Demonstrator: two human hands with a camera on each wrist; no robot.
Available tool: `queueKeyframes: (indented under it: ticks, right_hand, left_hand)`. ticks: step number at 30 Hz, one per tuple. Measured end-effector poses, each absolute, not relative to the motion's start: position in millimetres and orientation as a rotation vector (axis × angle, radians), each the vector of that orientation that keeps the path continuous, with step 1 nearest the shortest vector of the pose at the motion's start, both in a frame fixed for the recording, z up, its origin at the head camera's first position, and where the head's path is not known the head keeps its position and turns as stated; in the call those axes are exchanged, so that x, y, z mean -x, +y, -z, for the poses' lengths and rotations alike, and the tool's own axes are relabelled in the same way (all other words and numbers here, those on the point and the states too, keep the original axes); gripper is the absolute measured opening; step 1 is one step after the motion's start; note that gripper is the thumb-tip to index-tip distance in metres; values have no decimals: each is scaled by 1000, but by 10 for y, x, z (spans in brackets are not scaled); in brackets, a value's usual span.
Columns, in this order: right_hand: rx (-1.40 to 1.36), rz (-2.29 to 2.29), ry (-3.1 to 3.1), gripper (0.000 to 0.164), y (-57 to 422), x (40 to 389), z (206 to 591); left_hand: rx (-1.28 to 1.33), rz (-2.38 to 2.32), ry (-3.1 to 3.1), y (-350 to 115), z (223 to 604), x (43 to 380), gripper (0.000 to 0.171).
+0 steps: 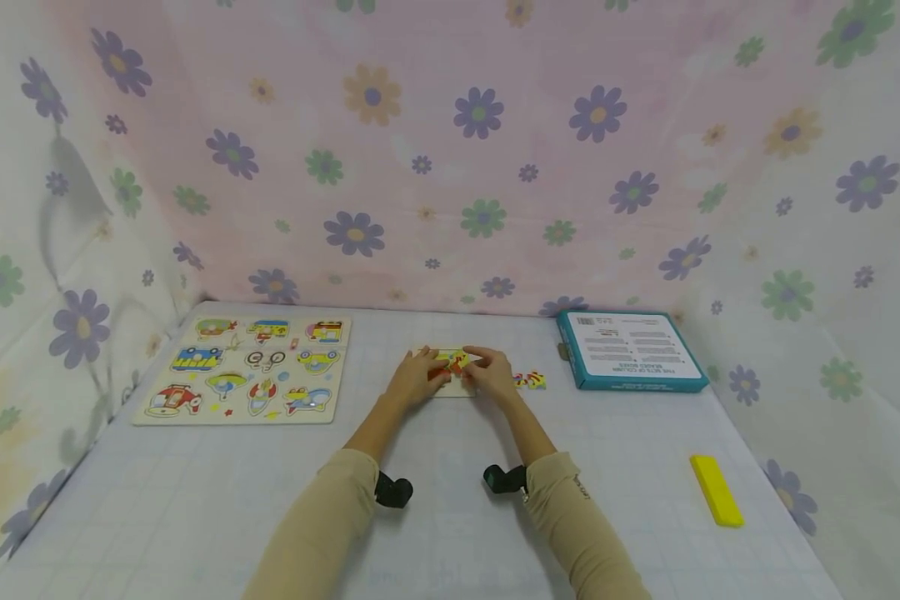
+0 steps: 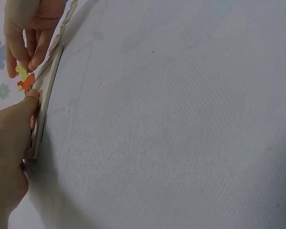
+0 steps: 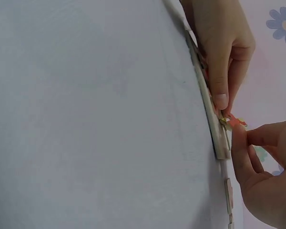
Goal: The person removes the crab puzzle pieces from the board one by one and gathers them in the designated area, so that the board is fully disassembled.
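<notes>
A small wooden jigsaw board (image 1: 453,392) lies flat on the table between the two hands, with colourful pieces in it. The left hand (image 1: 414,382) rests over the board's left part. Its thumb (image 2: 31,95) presses on the board's face, its fingers partly hidden. From the right side, the right hand (image 1: 492,372) pinches a red and yellow puzzle piece (image 3: 237,121) between thumb and finger, tilted up at the board's right part. Just right of this hand lie several loose puzzle pieces (image 1: 532,381).
A larger wooden vehicle puzzle board (image 1: 236,408) lies at the left. At the back right is a teal and white box (image 1: 633,350). A yellow bar-shaped object (image 1: 717,490) lies near the right edge. Flowered cloth (image 1: 450,167) walls the table at the back and sides.
</notes>
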State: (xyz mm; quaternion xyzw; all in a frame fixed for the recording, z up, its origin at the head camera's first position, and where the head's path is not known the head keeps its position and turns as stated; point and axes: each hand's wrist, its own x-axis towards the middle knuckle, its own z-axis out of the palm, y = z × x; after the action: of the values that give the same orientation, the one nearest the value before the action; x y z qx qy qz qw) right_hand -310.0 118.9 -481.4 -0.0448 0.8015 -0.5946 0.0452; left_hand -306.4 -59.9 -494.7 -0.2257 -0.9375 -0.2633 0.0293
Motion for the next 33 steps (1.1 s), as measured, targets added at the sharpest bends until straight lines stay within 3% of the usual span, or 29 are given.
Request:
queueKeyframes:
  ticks: [9,21,33]
  right_hand:
    - [399,1758,2630,34,1444,3224,4958]
    - [6,1696,2652,36,2279,3295,4761]
    - [-61,1268,2901,32,2346,3388,4792]
  left_hand:
    - [738,849,-2897,-622,4961,3091,40]
    - [720,876,-2905,-643,4945,3079,40]
    - [737,873,-2894,-648,4956,3094,40]
